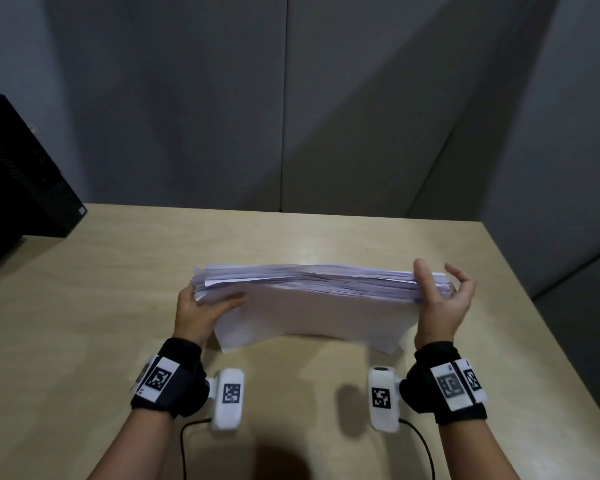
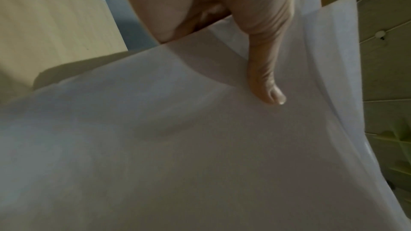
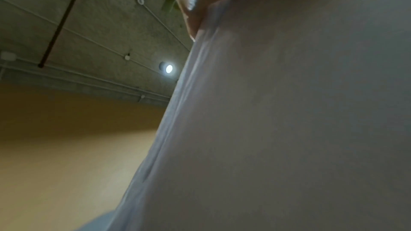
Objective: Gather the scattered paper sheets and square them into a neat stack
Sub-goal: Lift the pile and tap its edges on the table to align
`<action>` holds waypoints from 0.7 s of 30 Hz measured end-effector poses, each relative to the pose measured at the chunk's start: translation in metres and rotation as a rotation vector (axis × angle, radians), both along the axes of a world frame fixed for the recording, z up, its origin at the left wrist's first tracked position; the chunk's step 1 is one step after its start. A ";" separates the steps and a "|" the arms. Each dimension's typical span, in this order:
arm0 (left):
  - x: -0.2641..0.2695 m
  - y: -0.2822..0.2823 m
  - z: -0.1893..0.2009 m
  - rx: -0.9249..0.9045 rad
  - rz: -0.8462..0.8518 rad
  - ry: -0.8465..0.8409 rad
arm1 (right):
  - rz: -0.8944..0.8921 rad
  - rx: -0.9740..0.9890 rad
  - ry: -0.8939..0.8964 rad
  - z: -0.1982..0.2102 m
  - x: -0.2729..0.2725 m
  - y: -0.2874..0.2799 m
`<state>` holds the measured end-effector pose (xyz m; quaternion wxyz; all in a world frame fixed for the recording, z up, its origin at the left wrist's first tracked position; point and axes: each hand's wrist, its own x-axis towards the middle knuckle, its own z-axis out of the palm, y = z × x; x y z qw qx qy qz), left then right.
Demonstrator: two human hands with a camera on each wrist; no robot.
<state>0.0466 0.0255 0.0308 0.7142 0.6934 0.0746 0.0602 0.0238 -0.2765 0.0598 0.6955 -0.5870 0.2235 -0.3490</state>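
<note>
Item 1, paper stack [image 1: 312,306]: I had it standing on its long lower edge on the tabletop [image 1: 84,306], roughly at the centre and near my side. The broad white face tilted toward me. The top edge was ragged, with several sheets sticking out at the upper left corner, so the stack was not yet square. The lower edge looked blurred and bowed slightly.

Item 2, left hand [image 1: 201,311]: my grip was clamped on the left end of the stack. The thumb [image 2: 264,83] lay flat across the front sheet, and the other fingers were hidden behind the paper. In the left wrist view, loose sheet corners fanned out past the thumb.

Item 3, right hand [image 1: 442,299]: it sat at the right end of the stack. The thumb pressed on the front face by the top corner, while the fingers [image 1: 459,277] behind were spread and only lightly curled. I could not tell whether they touched the back of the stack. The right wrist view was mostly filled by the paper face.

Item 4, black computer case [image 1: 18,174]: it stood at the far left of the tabletop, well apart from the stack.

Item 5, 2 wrist cameras with black straps, 1 per wrist.
</note>
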 end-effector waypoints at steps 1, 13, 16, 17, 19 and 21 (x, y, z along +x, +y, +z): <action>0.001 0.000 0.000 0.008 -0.021 -0.001 | -0.044 0.032 0.021 -0.001 0.001 -0.001; 0.000 -0.011 0.011 -0.107 0.112 0.029 | 0.450 -0.187 0.104 -0.036 -0.018 -0.025; -0.001 -0.019 0.029 -0.104 0.100 -0.002 | 0.296 -0.200 0.098 -0.021 -0.014 -0.015; -0.001 -0.021 0.036 -0.103 0.117 -0.028 | 0.247 -0.172 0.062 -0.010 -0.013 -0.013; -0.001 -0.019 0.044 -0.106 0.168 -0.084 | 0.235 -0.135 -0.066 0.006 -0.015 -0.013; -0.002 -0.019 0.046 -0.110 0.206 -0.095 | 0.348 -0.145 -0.182 0.014 -0.023 -0.018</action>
